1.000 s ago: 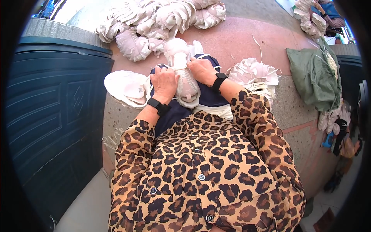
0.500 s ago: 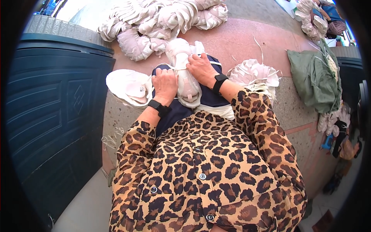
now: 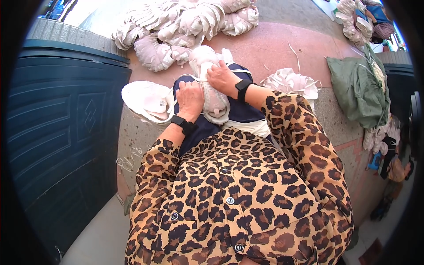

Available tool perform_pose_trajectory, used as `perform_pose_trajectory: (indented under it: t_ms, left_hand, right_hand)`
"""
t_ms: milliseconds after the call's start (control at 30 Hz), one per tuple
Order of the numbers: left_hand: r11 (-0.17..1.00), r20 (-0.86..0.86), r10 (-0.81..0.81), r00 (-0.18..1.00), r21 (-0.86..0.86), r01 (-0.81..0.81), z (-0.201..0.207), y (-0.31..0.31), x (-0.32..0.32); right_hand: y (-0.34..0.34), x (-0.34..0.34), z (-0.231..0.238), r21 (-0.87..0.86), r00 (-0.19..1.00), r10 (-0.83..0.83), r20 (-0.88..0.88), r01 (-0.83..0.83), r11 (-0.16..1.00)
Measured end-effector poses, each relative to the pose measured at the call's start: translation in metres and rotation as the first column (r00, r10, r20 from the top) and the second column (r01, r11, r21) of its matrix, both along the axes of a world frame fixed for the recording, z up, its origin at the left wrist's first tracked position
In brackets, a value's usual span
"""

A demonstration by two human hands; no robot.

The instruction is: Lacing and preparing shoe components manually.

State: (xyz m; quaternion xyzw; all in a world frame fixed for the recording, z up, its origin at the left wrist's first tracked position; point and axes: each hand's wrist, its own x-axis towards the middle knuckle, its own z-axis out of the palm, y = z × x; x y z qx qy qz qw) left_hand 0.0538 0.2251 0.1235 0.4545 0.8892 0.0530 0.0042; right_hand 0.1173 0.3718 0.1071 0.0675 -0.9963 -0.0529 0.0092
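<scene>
A white and pale pink shoe upper (image 3: 215,102) lies lengthwise across my lap, over dark blue cloth. My left hand (image 3: 190,98) is closed at its left edge, fingers curled. Over the lacing area my right hand (image 3: 223,79) pinches with bent fingers. A white shoelace (image 3: 240,70) runs out past the right hand, and part of it loops above the left hand; the fingertips hide exactly where it is gripped. Left of my lap rests another white shoe upper (image 3: 148,101), its inner side showing. Several laced uppers (image 3: 290,83) are bunched to the right.
A big heap of pale uppers (image 3: 185,22) covers the far floor. Dark blue panelled doors (image 3: 66,119) stand at left. At right are a green sack (image 3: 357,88) and more uppers (image 3: 375,139). Loose lace pieces (image 3: 126,163) lie on the speckled floor.
My right hand has shifted left and slightly nearer, across the middle of the upper. The lace at its right shows more of its length. My left hand stays almost in place.
</scene>
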Motion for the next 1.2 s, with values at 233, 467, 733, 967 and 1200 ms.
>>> perform_pose_trajectory:
  t_ms: [233, 467, 733, 967, 1200]
  left_hand:
    - [0.999, 0.078, 0.035, 0.996, -0.009, -0.034, -0.006, 0.000, 0.000]
    - [0.999, 0.212, 0.007, 0.977, 0.031, -0.014, -0.014, 0.000, -0.012]
    - [0.997, 0.445, -0.067, 0.893, 0.061, 0.044, -0.022, 0.001, -0.028]
    - [0.985, 0.416, -0.127, 0.901, 0.157, 0.067, -0.022, 0.001, -0.027]
    - [0.994, 0.463, -0.077, 0.883, 0.108, 0.030, -0.020, 0.001, -0.026]
  right_hand:
    - [0.016, 0.008, -0.008, -0.466, 0.934, -0.357, 0.027, 0.328, 0.822]
    - [-0.006, 0.025, -0.001, -0.218, 0.975, -0.223, 0.007, 0.219, 0.951]
    - [0.021, 0.017, -0.010, -0.344, 0.963, -0.141, 0.230, 0.216, 0.914]
    - [0.031, 0.020, -0.027, -0.505, 0.994, -0.035, 0.106, 0.084, 0.859]
    - [0.033, 0.022, -0.023, -0.582, 0.999, -0.036, 0.017, 0.039, 0.812]
